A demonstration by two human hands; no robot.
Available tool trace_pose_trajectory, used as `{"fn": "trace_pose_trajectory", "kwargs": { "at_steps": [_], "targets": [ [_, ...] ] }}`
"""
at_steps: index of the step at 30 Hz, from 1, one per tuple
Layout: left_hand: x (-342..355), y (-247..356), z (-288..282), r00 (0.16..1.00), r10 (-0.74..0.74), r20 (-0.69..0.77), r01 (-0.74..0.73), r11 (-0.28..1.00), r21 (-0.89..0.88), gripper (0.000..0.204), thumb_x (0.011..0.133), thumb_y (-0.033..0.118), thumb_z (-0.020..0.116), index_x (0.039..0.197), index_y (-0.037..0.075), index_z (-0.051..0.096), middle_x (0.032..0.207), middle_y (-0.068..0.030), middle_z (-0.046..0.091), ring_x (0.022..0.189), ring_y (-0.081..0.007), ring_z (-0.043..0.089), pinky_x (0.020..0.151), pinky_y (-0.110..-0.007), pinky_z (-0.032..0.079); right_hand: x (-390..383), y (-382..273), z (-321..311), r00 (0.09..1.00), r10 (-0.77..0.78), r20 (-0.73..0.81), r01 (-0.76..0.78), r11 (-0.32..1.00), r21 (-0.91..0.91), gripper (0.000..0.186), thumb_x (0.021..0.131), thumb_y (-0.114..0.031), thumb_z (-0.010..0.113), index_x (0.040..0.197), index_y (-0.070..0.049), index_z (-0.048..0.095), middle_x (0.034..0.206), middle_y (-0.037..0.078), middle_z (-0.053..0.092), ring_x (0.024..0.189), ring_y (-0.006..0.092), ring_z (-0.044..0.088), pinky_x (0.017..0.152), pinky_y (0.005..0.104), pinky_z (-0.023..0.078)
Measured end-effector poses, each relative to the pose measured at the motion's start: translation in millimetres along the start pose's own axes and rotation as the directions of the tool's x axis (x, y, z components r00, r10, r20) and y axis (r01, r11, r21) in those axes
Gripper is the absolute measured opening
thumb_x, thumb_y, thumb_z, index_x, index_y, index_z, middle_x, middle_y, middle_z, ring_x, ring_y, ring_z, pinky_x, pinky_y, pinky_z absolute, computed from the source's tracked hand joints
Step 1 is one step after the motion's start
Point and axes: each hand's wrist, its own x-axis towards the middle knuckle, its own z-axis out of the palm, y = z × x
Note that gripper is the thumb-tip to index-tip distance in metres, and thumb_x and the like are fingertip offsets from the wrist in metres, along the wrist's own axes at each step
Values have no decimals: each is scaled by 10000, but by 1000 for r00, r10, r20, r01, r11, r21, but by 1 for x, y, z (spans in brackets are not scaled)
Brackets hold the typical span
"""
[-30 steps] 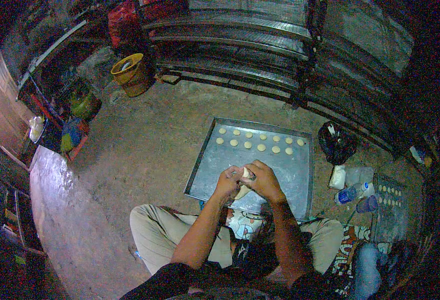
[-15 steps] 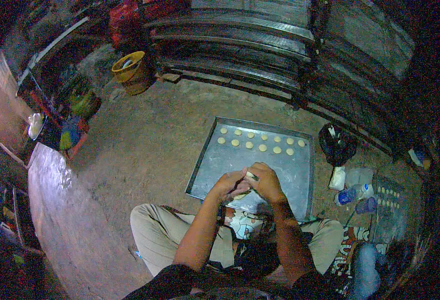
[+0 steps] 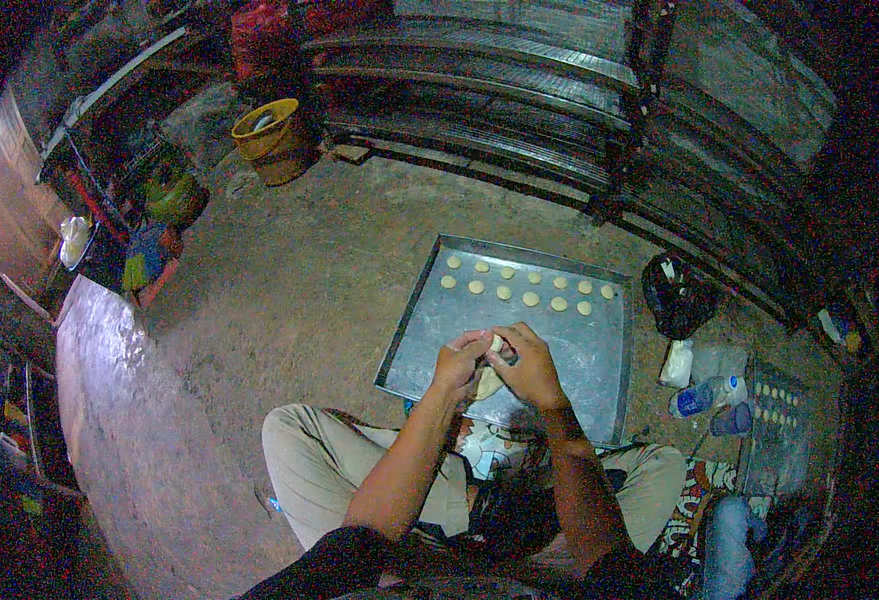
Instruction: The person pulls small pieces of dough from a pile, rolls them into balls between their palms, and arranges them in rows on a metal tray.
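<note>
Over the lower part of the metal tray (image 3: 410, 330), my left hand (image 3: 461, 360) and my right hand (image 3: 525, 365) meet, fingers curled and pinched around a small pale piece of dough (image 3: 497, 344). A larger lump of dough (image 3: 488, 388) lies beneath them, partly hidden. Several flattened dough discs (image 3: 531, 298) form two rows along the tray's far side.
A black bag (image 3: 682, 305), white packet (image 3: 677, 363), bottle (image 3: 693, 400) and purple cup (image 3: 730, 420) lie right of the tray, beside another tray with discs (image 3: 765, 450). A yellow bucket (image 3: 278, 150) stands back left; metal racks (image 3: 480, 100) line the back.
My fingers have shifted around the small dough piece, staying close together. The view has moved slightly, putting the tray a little further right in the picture.
</note>
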Motion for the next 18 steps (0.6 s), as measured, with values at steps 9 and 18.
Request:
{"fn": "trace_pose_trajectory", "kwargs": {
  "at_steps": [9, 18],
  "targets": [
    [3, 2, -2, 992, 110, -58, -104, 989, 102, 294, 921, 136, 686, 1176, 18, 597, 926, -72, 682, 825, -166, 658, 706, -288, 549, 1, 12, 8, 987, -145, -69, 137, 984, -109, 179, 844, -143, 701, 968, -24, 653, 855, 133, 615, 728, 267, 641, 665, 364, 512],
    [4, -13, 6, 988, 150, 46, -156, 945, 288, 260, 968, 174, 604, 1137, -18, 651, 988, -101, 697, 814, -167, 659, 733, -294, 548, -1, 26, 10, 913, 351, -210, -311, 929, 201, 247, 938, -231, 620, 1026, -8, 676, 824, 136, 696, 758, 279, 694, 719, 376, 550]
  ]
}}
